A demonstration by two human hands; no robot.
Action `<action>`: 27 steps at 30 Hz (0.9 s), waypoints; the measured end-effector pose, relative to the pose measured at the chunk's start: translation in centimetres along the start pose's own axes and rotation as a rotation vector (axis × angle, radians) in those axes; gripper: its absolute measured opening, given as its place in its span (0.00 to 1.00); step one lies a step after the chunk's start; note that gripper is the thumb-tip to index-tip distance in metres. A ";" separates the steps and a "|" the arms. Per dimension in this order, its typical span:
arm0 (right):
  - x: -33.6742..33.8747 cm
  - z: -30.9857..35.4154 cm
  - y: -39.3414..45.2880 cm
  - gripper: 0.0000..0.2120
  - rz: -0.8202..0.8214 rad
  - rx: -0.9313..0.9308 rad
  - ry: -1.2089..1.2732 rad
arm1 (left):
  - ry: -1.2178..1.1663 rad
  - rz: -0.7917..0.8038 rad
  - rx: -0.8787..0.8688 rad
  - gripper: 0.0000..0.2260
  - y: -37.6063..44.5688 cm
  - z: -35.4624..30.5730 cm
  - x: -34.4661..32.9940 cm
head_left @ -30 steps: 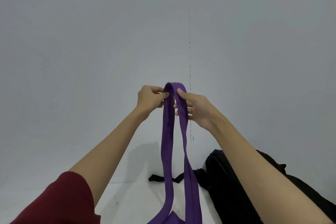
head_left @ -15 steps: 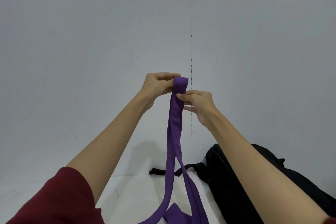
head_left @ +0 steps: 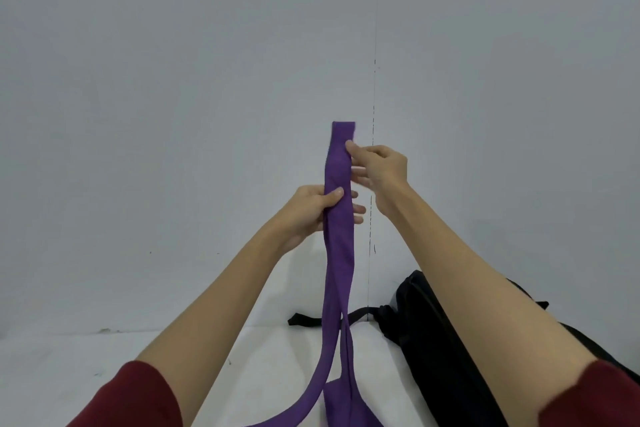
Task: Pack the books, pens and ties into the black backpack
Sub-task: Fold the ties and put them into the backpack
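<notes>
Purple tie doubled, long axis vertical; right hand pinches near fold, left hand clamps it lower. Black backpack lower right, nearer right hand.

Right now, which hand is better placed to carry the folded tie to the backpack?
Right, probably. The right hand pinches the tie near its folded top, and the backpack lies below that arm. The left hand grips lower, on the far side from it.
</notes>
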State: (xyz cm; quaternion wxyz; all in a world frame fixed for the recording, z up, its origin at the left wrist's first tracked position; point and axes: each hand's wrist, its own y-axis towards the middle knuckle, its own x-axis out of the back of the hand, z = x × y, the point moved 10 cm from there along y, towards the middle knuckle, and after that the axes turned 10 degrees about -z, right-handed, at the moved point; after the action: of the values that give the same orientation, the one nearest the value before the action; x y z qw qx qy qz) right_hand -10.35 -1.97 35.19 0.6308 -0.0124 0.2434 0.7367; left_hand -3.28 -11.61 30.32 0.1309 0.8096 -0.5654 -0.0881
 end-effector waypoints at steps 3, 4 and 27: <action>-0.5 -4.1 -1.7 0.27 0.231 -0.171 -0.165 | -0.189 -0.101 -0.007 0.10 1.0 -1.8 1.4; -0.9 -5.6 -2.8 0.31 0.363 -0.212 -0.239 | -0.247 -0.140 -0.003 0.11 1.4 -2.3 2.0; -2.6 0.1 -3.3 0.17 0.275 0.071 -0.327 | 0.205 -0.103 0.026 0.35 1.5 -0.9 3.6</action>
State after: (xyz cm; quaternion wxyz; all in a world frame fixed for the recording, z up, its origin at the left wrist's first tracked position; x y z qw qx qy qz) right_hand -6.73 -4.02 34.98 0.5554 0.1628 0.1632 0.7990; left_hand -3.05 -15.40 31.69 0.1729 0.8440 -0.5076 -0.0042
